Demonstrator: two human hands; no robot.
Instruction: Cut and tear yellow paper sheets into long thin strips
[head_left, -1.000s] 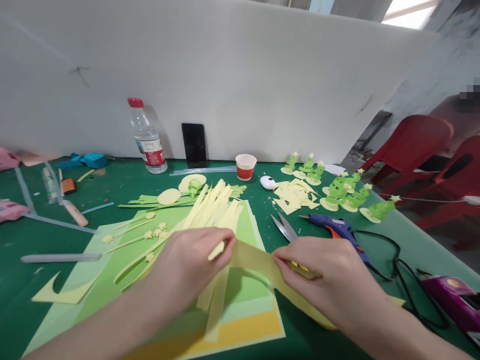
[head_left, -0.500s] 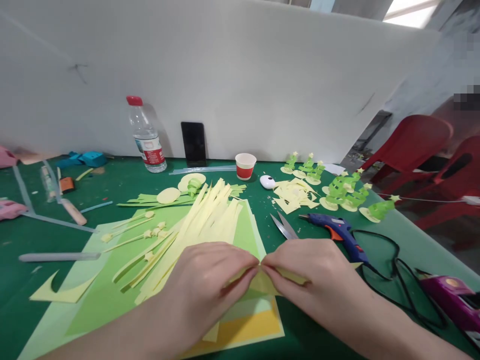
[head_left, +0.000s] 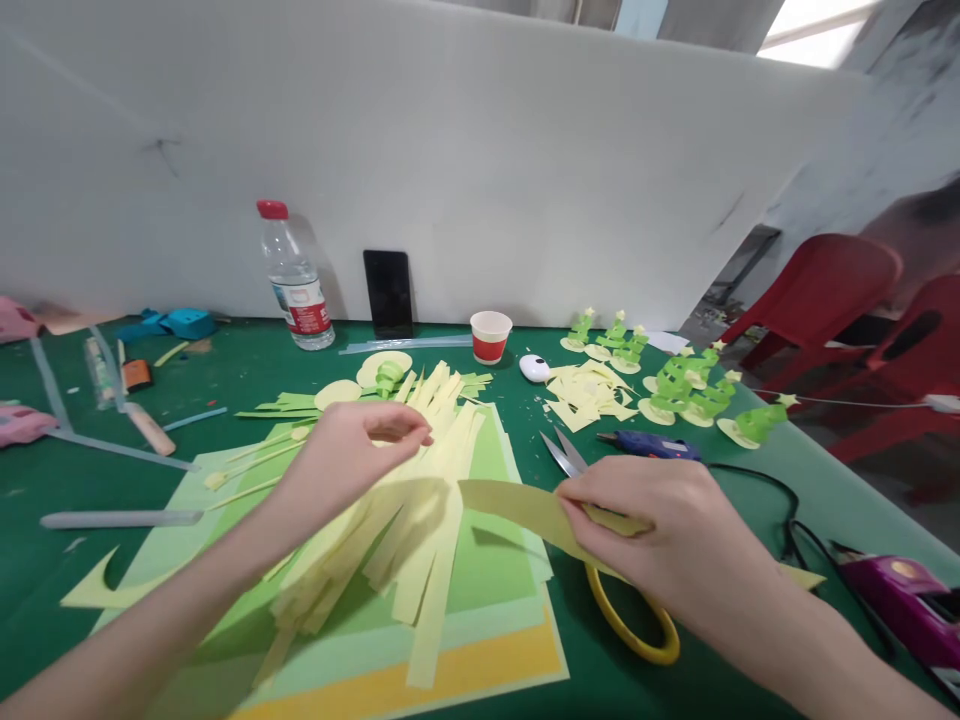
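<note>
My right hand (head_left: 637,510) pinches a pale yellow paper strip (head_left: 517,505) between thumb and fingers; the strip's free end points left over the paper pile. My left hand (head_left: 367,440) is raised over the pile, thumb and fingertips pressed together; whatever they hold, if anything, is too small to make out. Beneath both lies a heap of pale yellow paper strips (head_left: 420,570) on stacked green sheets (head_left: 495,570). Scissors with yellow handles (head_left: 637,640) lie partly hidden under my right hand, blades pointing away.
A blue glue gun (head_left: 652,445) and a purple tool (head_left: 900,600) lie to the right. Several small green paper trees (head_left: 679,385) with stars stand behind. A paper cup (head_left: 491,338), a phone (head_left: 388,295) and a water bottle (head_left: 296,290) stand near the white board.
My hands, pinched together at the middle before, are now apart. The left has moved up and left, the right slightly right with the strip. The scissors' yellow handles have come into view.
</note>
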